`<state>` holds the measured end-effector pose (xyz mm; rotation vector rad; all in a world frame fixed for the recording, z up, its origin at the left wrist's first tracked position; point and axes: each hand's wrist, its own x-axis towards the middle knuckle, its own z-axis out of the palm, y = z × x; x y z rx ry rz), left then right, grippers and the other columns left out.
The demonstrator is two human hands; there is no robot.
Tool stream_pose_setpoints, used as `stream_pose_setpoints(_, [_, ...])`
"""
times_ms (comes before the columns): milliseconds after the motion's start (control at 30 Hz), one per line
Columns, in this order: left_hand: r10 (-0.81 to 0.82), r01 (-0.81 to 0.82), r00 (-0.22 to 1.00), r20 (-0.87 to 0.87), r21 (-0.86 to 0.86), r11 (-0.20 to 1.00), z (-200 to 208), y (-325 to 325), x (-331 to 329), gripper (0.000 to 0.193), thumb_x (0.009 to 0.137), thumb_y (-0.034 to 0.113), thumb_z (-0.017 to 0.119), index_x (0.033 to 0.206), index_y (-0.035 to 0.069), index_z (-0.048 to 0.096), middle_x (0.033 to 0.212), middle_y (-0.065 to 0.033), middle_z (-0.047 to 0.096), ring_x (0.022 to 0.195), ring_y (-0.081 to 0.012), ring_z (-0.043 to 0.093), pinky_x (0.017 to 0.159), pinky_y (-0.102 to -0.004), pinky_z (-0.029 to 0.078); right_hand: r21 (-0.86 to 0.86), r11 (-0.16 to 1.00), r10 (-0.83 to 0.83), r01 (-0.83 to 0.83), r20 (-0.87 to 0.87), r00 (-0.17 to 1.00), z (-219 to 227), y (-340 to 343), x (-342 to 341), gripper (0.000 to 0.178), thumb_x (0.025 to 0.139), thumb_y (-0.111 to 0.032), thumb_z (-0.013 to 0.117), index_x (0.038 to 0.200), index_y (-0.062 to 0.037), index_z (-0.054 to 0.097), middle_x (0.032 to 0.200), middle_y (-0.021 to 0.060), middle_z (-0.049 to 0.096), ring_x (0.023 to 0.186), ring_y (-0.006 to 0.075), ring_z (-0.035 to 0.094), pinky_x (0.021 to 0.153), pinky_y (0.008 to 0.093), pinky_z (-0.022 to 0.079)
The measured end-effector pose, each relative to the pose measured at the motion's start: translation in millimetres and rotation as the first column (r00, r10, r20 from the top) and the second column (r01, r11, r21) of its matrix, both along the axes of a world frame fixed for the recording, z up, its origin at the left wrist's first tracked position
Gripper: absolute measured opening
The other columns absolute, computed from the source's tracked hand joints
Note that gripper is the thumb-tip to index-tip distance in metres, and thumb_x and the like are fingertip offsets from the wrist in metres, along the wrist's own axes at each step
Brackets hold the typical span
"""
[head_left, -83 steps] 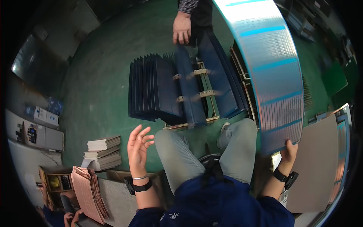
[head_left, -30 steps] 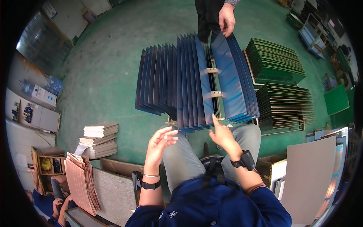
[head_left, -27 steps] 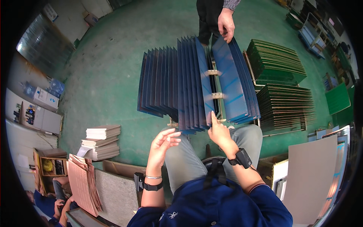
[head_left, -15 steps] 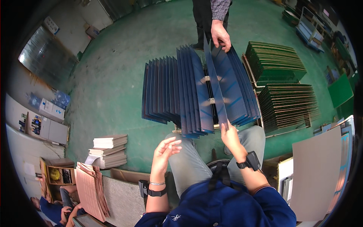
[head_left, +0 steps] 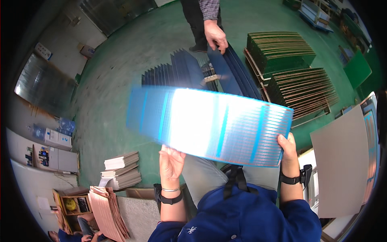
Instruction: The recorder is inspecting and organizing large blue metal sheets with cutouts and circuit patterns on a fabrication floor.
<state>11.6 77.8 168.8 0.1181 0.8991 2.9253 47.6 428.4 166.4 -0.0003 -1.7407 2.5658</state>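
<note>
Head view: blue panel (head_left: 209,125) lengthwise left-right, both hands (head_left: 171,163) gripping its near edge.

Glossy blue ribbed panel (head_left: 209,126), crosswise aloft

1. The scene is evenly and fairly brightly lit from overhead; no single lamp is seen.
2. A strong white glare is thrown off the middle of the blue panel (head_left: 209,125), where its striped pattern is washed out.
3. The panel's left part is smeared by motion blur, while its right end is rendered sharper.
4. Only soft, faint shadows are cast on the green floor (head_left: 117,84).
5. Heavy fisheye distortion is shown: straight edges of the stacked boards (head_left: 302,88) are bent, and the circular picture is ringed by black corners.
6. Detail is lost toward the rim, where things are squeezed and dimmed.
</note>
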Motion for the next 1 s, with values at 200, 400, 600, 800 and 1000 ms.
stream_pose_setpoints(200, [0.178,-0.171,0.968,0.179,-0.056,0.984,-4,2,13,0.036,0.089,0.008,0.052,0.123,0.002,0.044,0.121,-0.0122,0.053,0.111,-0.0235,0.052,0.095,-0.0404,0.045,0.091,0.996,0.013,-0.016,0.034,0.999,-13,-11,3,0.032,0.090,-0.027,0.054,0.098,0.0029,0.062,0.087,0.0055,0.063,0.077,0.0088,0.056,0.067,0.0229,0.046])
stream_pose_setpoints(400, [0.206,-0.197,0.954,0.219,-0.061,0.978,-13,-3,27,0.035,0.090,0.008,0.051,0.123,0.000,0.045,0.122,-0.0117,0.053,0.111,-0.0226,0.053,0.095,-0.0403,0.046,0.128,0.988,-0.082,0.085,-0.025,0.996,-12,-22,4,0.032,0.094,-0.026,0.047,0.101,0.0031,0.060,0.084,0.0007,0.060,0.074,0.0050,0.051,0.065,0.0200,0.042])
stream_pose_setpoints(600, [0.212,-0.193,0.947,0.240,-0.097,0.976,-15,2,31,0.034,0.090,0.008,0.050,0.123,-0.001,0.045,0.122,-0.0124,0.053,0.112,-0.0223,0.052,0.096,-0.0392,0.044,0.133,0.977,-0.162,0.163,-0.023,0.987,-16,-21,6,0.033,0.095,-0.025,0.046,0.106,0.0036,0.058,0.088,0.0017,0.061,0.077,0.0051,0.052,0.068,0.0197,0.042])
stream_pose_setpoints(800, [0.201,-0.170,0.949,0.243,-0.144,0.975,-14,6,31,0.035,0.089,0.004,0.050,0.122,-0.003,0.044,0.121,-0.0131,0.053,0.114,-0.0225,0.050,0.097,-0.0384,0.043,0.096,0.970,-0.227,0.224,0.022,0.974,-21,-16,6,0.035,0.095,-0.024,0.046,0.113,0.0038,0.056,0.094,0.0050,0.062,0.084,0.0080,0.055,0.074,0.0217,0.044])
stream_pose_setpoints(1000, [0.115,-0.078,0.983,0.145,-0.242,0.967,2,17,36,0.039,0.086,-0.001,0.046,0.125,-0.001,0.042,0.126,-0.0155,0.048,0.117,-0.0259,0.047,0.096,-0.0437,0.043,0.107,0.960,-0.264,0.257,0.058,0.963,-28,1,3,0.033,0.094,-0.023,0.047,0.112,0.0043,0.057,0.092,0.0048,0.062,0.081,0.0077,0.056,0.072,0.0207,0.045])
